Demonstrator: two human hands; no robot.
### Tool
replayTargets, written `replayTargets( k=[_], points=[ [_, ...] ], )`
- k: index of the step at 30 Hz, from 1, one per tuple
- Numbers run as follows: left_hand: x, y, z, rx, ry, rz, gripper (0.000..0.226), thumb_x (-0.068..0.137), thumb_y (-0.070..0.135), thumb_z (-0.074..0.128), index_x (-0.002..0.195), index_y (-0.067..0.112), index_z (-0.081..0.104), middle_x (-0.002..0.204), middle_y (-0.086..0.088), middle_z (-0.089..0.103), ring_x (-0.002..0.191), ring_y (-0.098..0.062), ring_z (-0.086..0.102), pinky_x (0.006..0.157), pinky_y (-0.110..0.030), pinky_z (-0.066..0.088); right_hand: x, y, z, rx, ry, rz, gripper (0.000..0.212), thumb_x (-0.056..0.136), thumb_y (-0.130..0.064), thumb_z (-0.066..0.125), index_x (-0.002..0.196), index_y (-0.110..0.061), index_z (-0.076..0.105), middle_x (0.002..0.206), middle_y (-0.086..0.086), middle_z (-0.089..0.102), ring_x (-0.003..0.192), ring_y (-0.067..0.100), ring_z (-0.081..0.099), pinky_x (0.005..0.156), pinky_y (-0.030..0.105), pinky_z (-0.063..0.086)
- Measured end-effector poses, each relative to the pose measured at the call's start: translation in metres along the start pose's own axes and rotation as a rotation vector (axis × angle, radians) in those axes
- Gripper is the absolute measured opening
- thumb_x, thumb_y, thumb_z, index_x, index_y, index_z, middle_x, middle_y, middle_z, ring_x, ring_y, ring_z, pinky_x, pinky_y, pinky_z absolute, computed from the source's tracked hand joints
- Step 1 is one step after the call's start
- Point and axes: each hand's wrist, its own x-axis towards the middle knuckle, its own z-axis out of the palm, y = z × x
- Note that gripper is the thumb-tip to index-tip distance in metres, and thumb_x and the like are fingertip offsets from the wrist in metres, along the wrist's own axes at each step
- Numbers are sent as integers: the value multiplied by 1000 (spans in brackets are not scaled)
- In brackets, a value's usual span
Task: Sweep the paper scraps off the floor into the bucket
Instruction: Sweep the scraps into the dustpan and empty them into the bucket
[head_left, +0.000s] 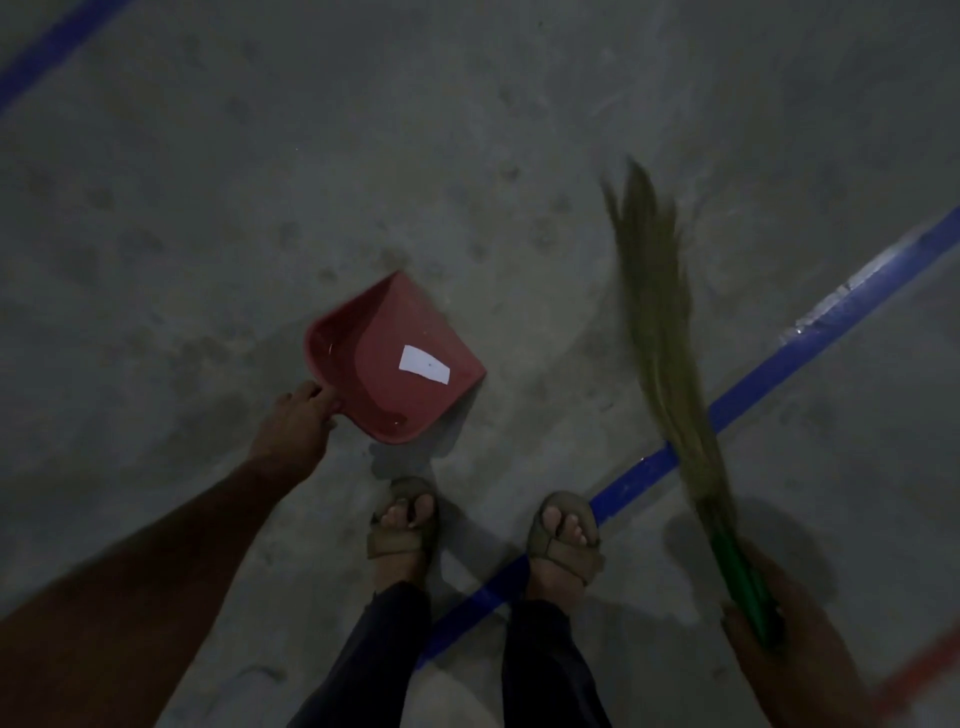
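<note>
A red dustpan (384, 379) hangs a little above the grey floor in the middle of the view, with one white paper scrap (424, 365) lying inside it. My left hand (296, 423) grips the dustpan's short handle at its left corner. My right hand (769, 639) grips the green handle of a grass broom (660, 322) at the lower right. The broom's bristles point up and away, blurred, to the right of the dustpan and apart from it. No bucket is in view.
My two feet in sandals (402, 519) stand just below the dustpan. A blue tape line (779, 364) runs diagonally across the floor under my right foot, and another blue line (47, 52) crosses the top left corner. The concrete floor is dusty.
</note>
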Motion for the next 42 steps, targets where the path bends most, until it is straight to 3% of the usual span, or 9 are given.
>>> replayTargets(
  k=[2,6,12,17,22,26,31,36,42],
  points=[
    [0,2,4,-4,11,-7,46,79,6,71,121,18,57,110,-13,57,90,-43,59,75,-47,53,13,-11,5,-25,-50,-70,98,81,-11,76,121,-83,24,112,-6,56,96,17,56,88,35,45],
    [-14,2,12,-44,16,-53,44,85,8,68,125,20,57,104,-13,54,87,-41,57,75,-46,51,25,-40,25,-143,-183,-231,69,85,-23,71,138,-53,38,92,-14,48,74,7,53,65,33,46],
    [-49,-10,24,-122,2,-213,38,85,5,66,117,21,53,103,-11,52,91,-39,56,74,-45,50,6,-58,32,-292,-312,-279,77,80,-40,65,140,-65,23,98,-17,45,75,12,64,57,33,53],
    [-53,-13,21,-167,30,-236,40,84,4,66,121,16,53,101,-16,52,89,-39,55,75,-43,50,-18,-50,-1,-113,-360,-186,77,67,-63,71,134,-71,33,120,-32,52,102,3,60,87,27,46],
    [-77,-28,34,-202,70,-324,44,84,3,65,125,15,54,104,-19,52,89,-42,57,78,-46,52,25,-64,-9,-116,-112,-225,93,72,-13,85,134,-65,39,113,-13,61,94,18,63,80,39,53],
    [-89,-42,39,-208,70,-358,43,84,3,66,124,15,56,105,-20,54,91,-41,58,80,-45,51,96,-106,8,-192,-56,-345,75,85,-14,72,148,-38,40,103,5,56,83,23,56,71,38,48],
    [-85,-53,34,-177,51,-324,45,82,4,68,124,13,56,100,-20,57,90,-44,59,78,-44,49,110,-135,31,-400,-294,-409,65,92,-29,60,148,-46,33,91,-3,47,78,18,53,68,43,50],
    [-81,-38,29,-232,16,-328,46,84,7,68,126,17,51,111,-20,57,99,-45,58,84,-48,51,31,-117,35,-402,-496,-407,58,91,-35,65,131,-57,30,111,-14,50,104,10,59,77,21,41],
    [-84,-8,25,-303,48,-328,46,87,4,63,129,14,50,118,-20,56,104,-41,57,87,-43,49,-33,-88,20,21,-266,-259,77,75,-17,81,128,-64,49,113,-29,62,99,-12,59,79,-1,42]
  ],
)
